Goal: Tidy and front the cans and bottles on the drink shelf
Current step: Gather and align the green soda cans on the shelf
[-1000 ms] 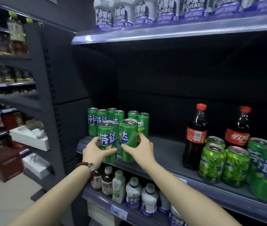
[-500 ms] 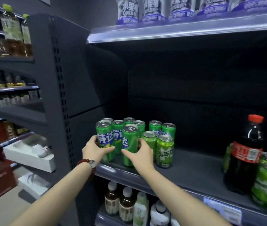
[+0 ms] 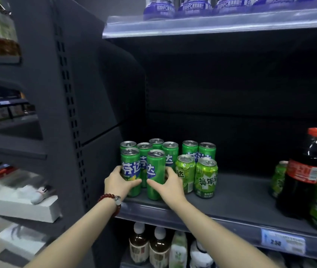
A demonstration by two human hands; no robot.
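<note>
A white shoe [image 3: 41, 194] lies on a white tray [image 3: 18, 207] near a price tag [image 3: 283, 242].

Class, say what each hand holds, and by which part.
Left hand grips the front-left tall green can round its lower body; right hand grips the neighbouring tall green can likewise.

Green cans [image 3: 154, 175] with blue-white lettering; dark bottle [image 3: 304, 176], red cap.

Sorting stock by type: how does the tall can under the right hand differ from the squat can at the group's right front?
The tall can is slim, plain green with white-on-blue lettering; the right hand grips it. The squat can is shorter, wider, mottled light green, and untouched. Both stand upright, unopened.
</note>
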